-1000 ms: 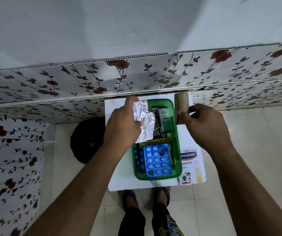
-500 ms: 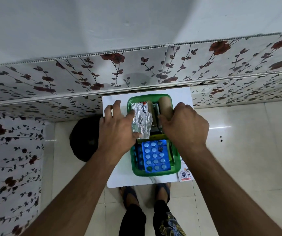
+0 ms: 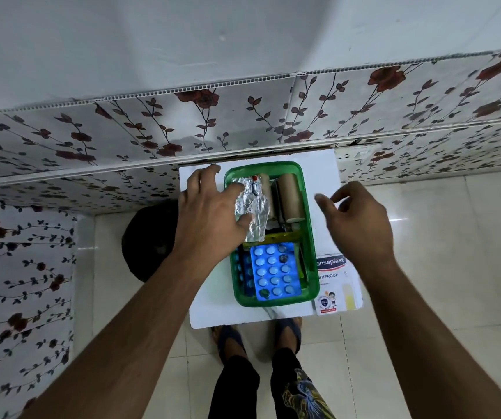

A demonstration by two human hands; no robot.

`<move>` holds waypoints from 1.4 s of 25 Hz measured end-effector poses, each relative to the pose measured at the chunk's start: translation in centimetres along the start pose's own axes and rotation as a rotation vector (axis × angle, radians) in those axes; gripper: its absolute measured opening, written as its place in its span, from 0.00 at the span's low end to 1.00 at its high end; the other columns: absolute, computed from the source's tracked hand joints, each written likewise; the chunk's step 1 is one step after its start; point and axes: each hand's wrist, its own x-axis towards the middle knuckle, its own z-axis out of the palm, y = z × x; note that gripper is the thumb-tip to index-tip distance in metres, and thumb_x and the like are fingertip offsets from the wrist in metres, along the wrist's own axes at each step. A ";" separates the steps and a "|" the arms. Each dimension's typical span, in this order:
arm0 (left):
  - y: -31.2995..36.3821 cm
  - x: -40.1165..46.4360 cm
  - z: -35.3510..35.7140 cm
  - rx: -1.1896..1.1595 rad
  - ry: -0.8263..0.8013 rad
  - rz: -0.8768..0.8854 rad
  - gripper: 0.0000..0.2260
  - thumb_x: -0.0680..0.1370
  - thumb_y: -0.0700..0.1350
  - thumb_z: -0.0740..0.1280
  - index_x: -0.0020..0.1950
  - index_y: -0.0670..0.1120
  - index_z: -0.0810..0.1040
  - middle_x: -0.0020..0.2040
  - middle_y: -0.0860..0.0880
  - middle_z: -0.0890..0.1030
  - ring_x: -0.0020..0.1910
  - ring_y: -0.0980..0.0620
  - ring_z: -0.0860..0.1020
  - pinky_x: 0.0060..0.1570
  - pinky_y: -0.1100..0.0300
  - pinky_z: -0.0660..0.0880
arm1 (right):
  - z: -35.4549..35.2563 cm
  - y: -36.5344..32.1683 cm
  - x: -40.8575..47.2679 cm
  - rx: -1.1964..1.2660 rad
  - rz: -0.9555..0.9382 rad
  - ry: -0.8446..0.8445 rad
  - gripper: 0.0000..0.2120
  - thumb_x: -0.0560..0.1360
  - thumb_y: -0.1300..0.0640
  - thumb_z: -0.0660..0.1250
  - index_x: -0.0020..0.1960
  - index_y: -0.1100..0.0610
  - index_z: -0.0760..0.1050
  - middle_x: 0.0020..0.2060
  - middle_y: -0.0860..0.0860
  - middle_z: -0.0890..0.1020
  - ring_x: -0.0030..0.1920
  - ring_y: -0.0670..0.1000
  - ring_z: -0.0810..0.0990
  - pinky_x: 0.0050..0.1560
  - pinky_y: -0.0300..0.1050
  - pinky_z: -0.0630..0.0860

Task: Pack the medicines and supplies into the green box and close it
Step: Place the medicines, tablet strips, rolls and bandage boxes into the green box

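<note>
The green box stands open on a small white table. Inside lie a blue blister pack at the near end, a crumpled silver foil strip at the far left and a brown bandage roll at the far right. My left hand rests at the box's left rim, thumb and fingertips touching the foil. My right hand hovers to the right of the box, fingers spread, holding nothing. A Hansaplast plaster box lies on the table beside the box's near right corner.
A wall panel with a flower pattern runs just behind the table. A dark round object sits on the tiled floor to the left. My feet in sandals stand under the table's near edge.
My right hand has set the brown roll into the box, let go and drawn back to the right. My left hand has laid the foil strip into the box.
</note>
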 end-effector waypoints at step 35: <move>1.1 0.6 -0.9 -0.701 -0.052 -0.173 0.26 0.71 0.37 0.74 0.64 0.59 0.73 0.57 0.52 0.80 0.53 0.50 0.82 0.53 0.49 0.79 | -3.7 4.8 -2.4 0.529 0.243 -0.082 0.04 0.73 0.56 0.72 0.46 0.56 0.81 0.40 0.51 0.85 0.39 0.49 0.82 0.38 0.40 0.73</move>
